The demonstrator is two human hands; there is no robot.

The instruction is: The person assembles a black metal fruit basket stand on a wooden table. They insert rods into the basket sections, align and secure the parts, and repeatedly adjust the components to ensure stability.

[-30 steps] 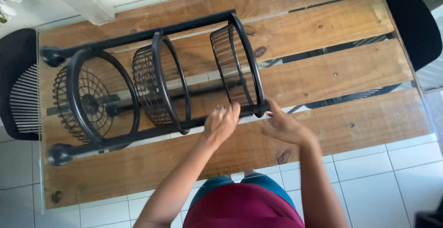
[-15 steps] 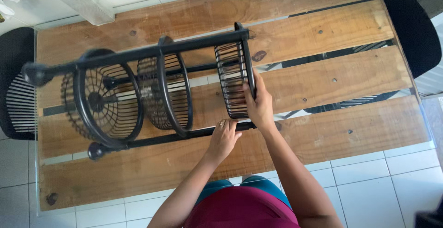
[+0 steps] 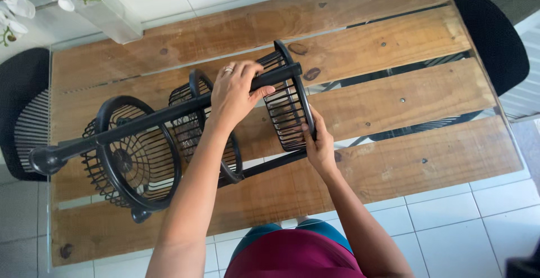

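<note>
A black metal rack (image 3: 163, 143) with three round wire baskets on long poles lies tilted on its side over a wooden plank table (image 3: 394, 98). My left hand (image 3: 235, 93) wraps around the upper pole, between the middle basket (image 3: 198, 121) and the right basket (image 3: 288, 105). My right hand (image 3: 318, 143) grips the lower rim of the right basket. The left basket (image 3: 135, 160) sits nearest the camera, its pole ends capped with round feet.
Black chairs stand at the left end (image 3: 22, 115) and the right end (image 3: 495, 42) of the table. A white vase with white flowers (image 3: 101, 8) sits at the far left corner. White floor tiles (image 3: 450, 216) show beyond the near table edge.
The rack has been rolled and lifted toward the camera. My left hand moved from the lower pole up to the top pole, and my right hand slid down to the right basket's lower rim.
</note>
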